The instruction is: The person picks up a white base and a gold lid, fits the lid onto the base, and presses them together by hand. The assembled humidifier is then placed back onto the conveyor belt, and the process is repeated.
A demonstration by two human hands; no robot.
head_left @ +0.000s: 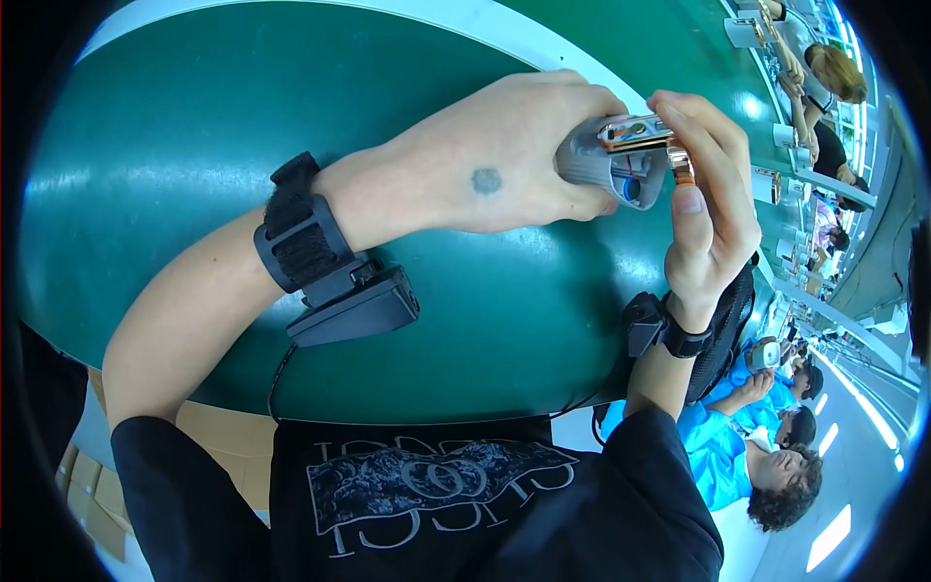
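My left hand (529, 150) is wrapped round a pale grey, hollow plastic housing (585, 163) whose mouth faces right. Inside it a blue round-ended part (630, 187) and a bit of red wire show. My right hand (716, 199) pinches a slim gold-edged part (635, 133) with small electronic components on it, between thumb and fingers. The part lies across the housing's open mouth; whether it is joined to the housing by wires I cannot tell. Most of the housing's outer side is hidden by my left hand.
A green tabletop (456, 320) lies under both hands, with a pale raised strip (495, 19) along its far side. Both wrists carry strapped black devices, the left one (359, 306) with a cable. A black mesh bag (732, 320) sits by my right forearm. Other people work at benches on the right.
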